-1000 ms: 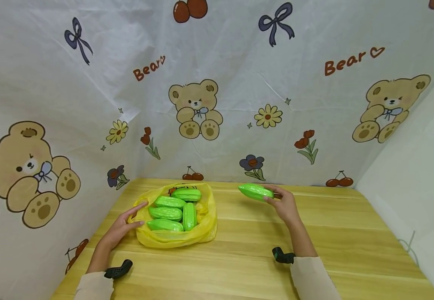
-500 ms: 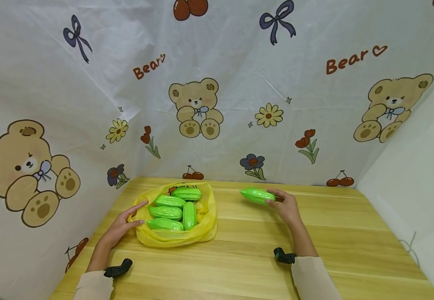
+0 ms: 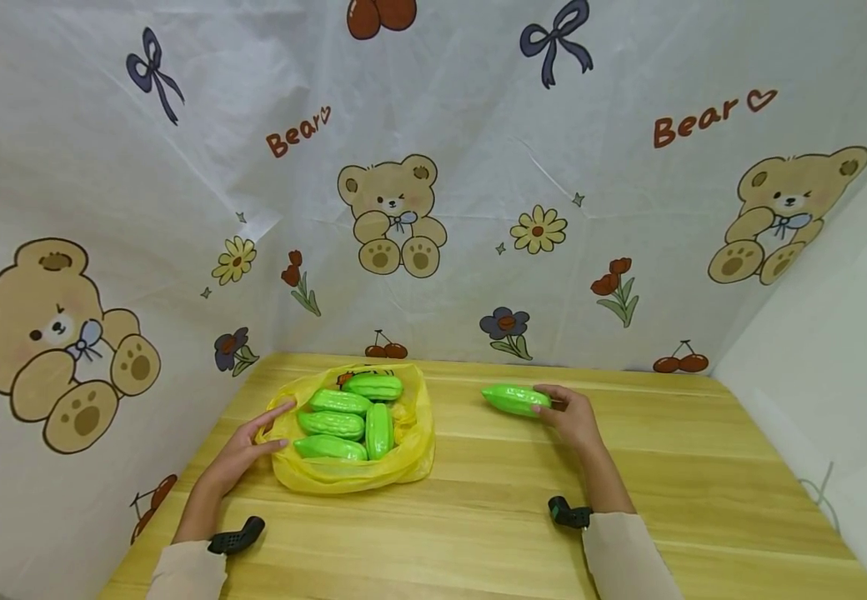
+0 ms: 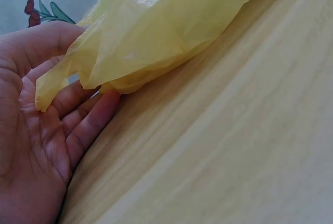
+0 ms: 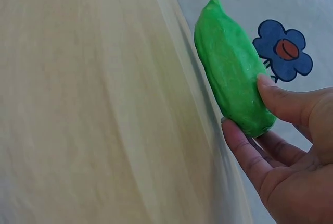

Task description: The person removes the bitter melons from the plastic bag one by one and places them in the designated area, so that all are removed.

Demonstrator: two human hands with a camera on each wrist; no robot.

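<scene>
My right hand [image 3: 572,417] holds a glossy green toy bitter melon [image 3: 512,399] by its blunt end, between thumb and fingers. Its pointed tip faces left in the head view. In the right wrist view the same bitter melon [image 5: 229,67] shows whole; whether it touches the table I cannot tell. At the left, a yellow plastic bag [image 3: 343,482] lies with its mouth wide, and several similar bitter melons [image 3: 332,426] are inside. My left hand [image 3: 237,454] rests against the bag's left side, thumb and fingers spread. In the left wrist view the fingertips touch the bag [image 4: 156,41].
The bag and hands are over a wooden table [image 3: 478,533]. A white cloth [image 3: 463,117] printed with bears and flowers hangs behind and to the left. A pale wall [image 3: 839,333] and a thin cable [image 3: 821,497] are at the right. Black wrist cameras [image 3: 237,537] sit on both wrists.
My right hand has lowered the bitter melon toward the tabletop and moved slightly right. The left hand and the bag stay where they were.
</scene>
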